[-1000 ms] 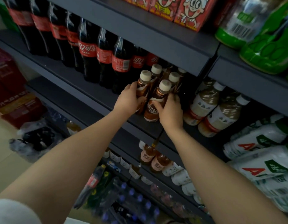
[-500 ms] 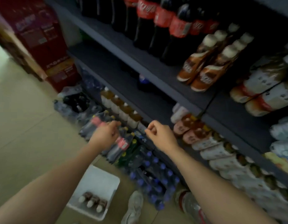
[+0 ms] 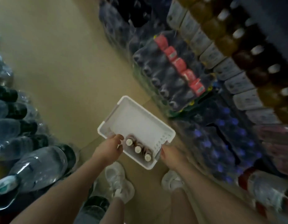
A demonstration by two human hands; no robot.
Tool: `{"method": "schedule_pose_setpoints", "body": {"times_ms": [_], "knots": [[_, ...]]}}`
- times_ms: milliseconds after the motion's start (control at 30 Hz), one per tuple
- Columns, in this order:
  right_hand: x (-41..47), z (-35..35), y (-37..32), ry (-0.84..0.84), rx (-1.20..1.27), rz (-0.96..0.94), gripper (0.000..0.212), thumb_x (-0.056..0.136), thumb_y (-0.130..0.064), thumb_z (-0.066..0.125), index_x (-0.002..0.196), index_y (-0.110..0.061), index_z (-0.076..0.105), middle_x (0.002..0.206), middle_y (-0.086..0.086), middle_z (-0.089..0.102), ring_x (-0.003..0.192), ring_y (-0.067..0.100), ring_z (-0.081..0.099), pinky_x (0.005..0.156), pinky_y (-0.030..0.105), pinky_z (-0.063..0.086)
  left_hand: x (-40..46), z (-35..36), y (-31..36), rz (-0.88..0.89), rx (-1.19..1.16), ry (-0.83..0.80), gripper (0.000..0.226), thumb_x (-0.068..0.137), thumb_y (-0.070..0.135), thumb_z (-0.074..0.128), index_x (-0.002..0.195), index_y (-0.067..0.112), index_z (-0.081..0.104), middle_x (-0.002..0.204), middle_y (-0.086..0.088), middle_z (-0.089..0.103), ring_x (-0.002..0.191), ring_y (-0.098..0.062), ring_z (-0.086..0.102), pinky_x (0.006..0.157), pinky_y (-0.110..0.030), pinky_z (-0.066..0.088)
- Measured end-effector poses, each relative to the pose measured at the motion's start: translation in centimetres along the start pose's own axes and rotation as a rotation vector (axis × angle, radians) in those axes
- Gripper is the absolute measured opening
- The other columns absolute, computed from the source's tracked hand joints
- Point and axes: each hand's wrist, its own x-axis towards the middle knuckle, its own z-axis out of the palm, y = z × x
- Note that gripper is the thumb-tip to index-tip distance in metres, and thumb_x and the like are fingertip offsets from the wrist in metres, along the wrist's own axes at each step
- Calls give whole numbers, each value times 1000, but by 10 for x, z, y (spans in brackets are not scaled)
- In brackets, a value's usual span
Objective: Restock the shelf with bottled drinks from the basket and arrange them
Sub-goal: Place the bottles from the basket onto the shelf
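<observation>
Hands off the shelf since a second ago, now down at the basket (image 3: 140, 117) on the floor; my left hand (image 3: 107, 151) reached, loosely curled and empty, beside three remaining bottles (image 3: 138, 149); right hand (image 3: 171, 156) blurred, grip unclear

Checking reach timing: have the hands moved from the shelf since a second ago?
Yes. Both left hand and right hand dropped from the shelf bottles to the white basket.

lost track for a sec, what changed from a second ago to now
Both hands left the two bottles on the shelf and dropped to the white basket on the floor. The left hand and right hand now reach at its near end, holding nothing. Three bottles stay inside.
</observation>
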Motion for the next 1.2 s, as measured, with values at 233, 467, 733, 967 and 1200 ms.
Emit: {"method": "schedule_pose_setpoints", "body": {"times_ms": [233,467,733,967,1200], "knots": [[87,110,-9,-7,-259,-110,40,95,-21,39,135,-13,37,137,8,47,124,27,46,99,38,39,79,86,-53,13,15,-10,37,89,11,45,125,12,48,128,-12,52,113,-31,53,89,-37,46],[122,137,-4,13,-316,-112,39,94,-17,40,131,-14,33,122,13,59,106,30,61,81,37,47,115,114,-56,162,284,-60,44,88,25,50,130,18,38,129,-9,43,106,-33,53,79,-41,47],[96,62,33,93,-134,-63,44,81,-44,56,109,-16,38,106,9,63,93,31,62,65,33,44,127,120,-23,69,478,-99,33,93,15,41,126,11,40,129,-13,37,111,-32,50,79,-39,46],[33,-41,50,245,-74,24,47,79,-44,58,110,-13,41,106,13,67,95,33,64,67,34,45,71,44,16,171,439,66,36,78,18,61,111,11,51,109,-11,49,86,-32,61,49,-33,34],[-105,-171,50,413,31,113,44,80,-43,58,105,-12,41,103,15,66,93,35,63,62,33,39,-31,-90,122,427,540,193,40,39,12,77,73,13,56,72,-7,55,44,-27,55,31,-18,24]]}}
